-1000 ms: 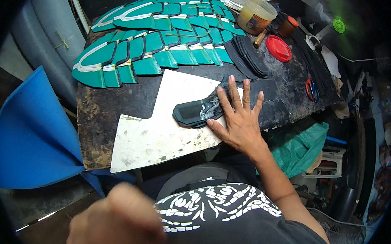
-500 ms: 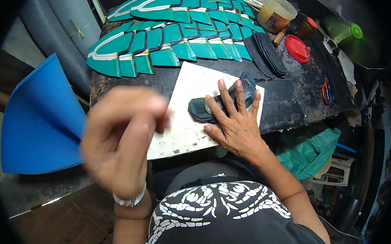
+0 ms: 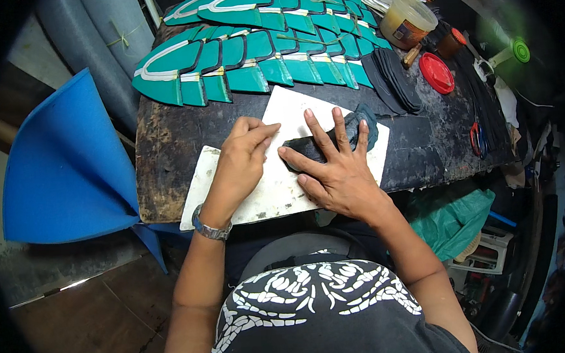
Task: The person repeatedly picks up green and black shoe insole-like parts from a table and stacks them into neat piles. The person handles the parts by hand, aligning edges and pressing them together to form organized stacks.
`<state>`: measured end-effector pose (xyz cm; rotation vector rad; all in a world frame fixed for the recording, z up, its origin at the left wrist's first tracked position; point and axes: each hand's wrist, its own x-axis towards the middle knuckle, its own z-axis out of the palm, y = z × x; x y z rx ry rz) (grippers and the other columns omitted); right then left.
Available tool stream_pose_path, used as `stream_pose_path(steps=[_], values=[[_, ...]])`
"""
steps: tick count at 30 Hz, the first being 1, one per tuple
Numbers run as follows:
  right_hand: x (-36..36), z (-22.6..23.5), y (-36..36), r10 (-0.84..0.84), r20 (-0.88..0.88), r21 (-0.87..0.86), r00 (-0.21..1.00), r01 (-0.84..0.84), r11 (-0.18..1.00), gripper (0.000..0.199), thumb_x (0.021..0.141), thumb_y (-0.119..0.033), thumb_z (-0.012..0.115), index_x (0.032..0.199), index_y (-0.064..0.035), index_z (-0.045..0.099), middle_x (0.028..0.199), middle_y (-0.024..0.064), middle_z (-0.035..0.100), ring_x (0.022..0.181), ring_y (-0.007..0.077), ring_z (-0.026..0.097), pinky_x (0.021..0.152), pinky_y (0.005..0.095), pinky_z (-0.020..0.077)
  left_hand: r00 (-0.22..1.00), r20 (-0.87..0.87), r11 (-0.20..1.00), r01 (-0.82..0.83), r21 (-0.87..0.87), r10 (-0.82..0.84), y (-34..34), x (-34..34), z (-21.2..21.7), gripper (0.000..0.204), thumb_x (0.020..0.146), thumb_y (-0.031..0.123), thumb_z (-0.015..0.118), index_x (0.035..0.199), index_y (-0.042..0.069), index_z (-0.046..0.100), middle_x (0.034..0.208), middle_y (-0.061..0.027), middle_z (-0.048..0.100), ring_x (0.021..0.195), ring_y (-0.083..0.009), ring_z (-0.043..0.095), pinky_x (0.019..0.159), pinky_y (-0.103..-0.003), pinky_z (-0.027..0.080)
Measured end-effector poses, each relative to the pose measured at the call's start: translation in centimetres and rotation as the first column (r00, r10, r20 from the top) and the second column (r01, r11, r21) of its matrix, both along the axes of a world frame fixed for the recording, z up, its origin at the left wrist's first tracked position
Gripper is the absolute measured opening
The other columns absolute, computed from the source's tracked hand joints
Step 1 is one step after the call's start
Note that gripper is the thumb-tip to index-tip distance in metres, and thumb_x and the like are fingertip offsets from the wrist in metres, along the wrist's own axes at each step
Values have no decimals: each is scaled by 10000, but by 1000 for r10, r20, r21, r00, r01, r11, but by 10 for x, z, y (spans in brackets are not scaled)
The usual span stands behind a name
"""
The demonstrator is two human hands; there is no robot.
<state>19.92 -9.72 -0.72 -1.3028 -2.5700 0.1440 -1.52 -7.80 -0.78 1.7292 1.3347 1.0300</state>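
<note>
A dark, flat shoe-shaped piece point(image 3: 356, 128) lies on a white board point(image 3: 267, 190) on the black worktable point(image 3: 165, 164). My right hand point(image 3: 333, 163) presses flat on that piece with its fingers spread. My left hand point(image 3: 242, 156) rests on the board just left of it, fingertips curled and touching the board near the piece's left end. A metal watch sits on my left wrist. Neither hand grips anything.
Rows of teal cut pieces point(image 3: 249, 55) with white trim fill the table's far side. A stack of black pieces point(image 3: 393, 76), a red lid point(image 3: 436, 73), a glue tub point(image 3: 405, 20) and scissors point(image 3: 477, 140) lie right. A blue foam sheet point(image 3: 68, 170) leans left.
My left hand came up from near my lap, passed in front of the camera, and now rests on the white board. My right hand has stayed pressed on the dark piece.
</note>
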Motion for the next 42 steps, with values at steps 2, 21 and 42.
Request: stream_pose_path(steps=[2,21,42], values=[[4,2,-2,14,8,-33,1000,-13,999,434,949,-405,541,1382,-417,567,1675,102,128,1524,445,4,1078,775,-46,992,-116,997,59,56,-52,3,0,2,265,909,-11,608,1145,27,723,1059,-92,569,956,-186,596,795,-302,499],[66,8,-18,-133,-469,-318,873,-26,948,446,824,-350,596,1196,-159,752,1619,230,253,1524,456,-13,1175,597,-73,986,-128,988,118,100,-105,-1,31,2,281,834,165,728,1091,52,714,1041,-98,584,1006,-270,575,897,-383,446],[31,-5,-31,-391,91,71,916,386,920,853,976,-590,410,1457,113,375,1635,269,108,1524,444,6,1120,719,-51,952,-296,990,104,96,-71,-6,47,3,346,862,157,646,1194,59,665,1113,-93,602,1110,-254,546,987,-385,344]])
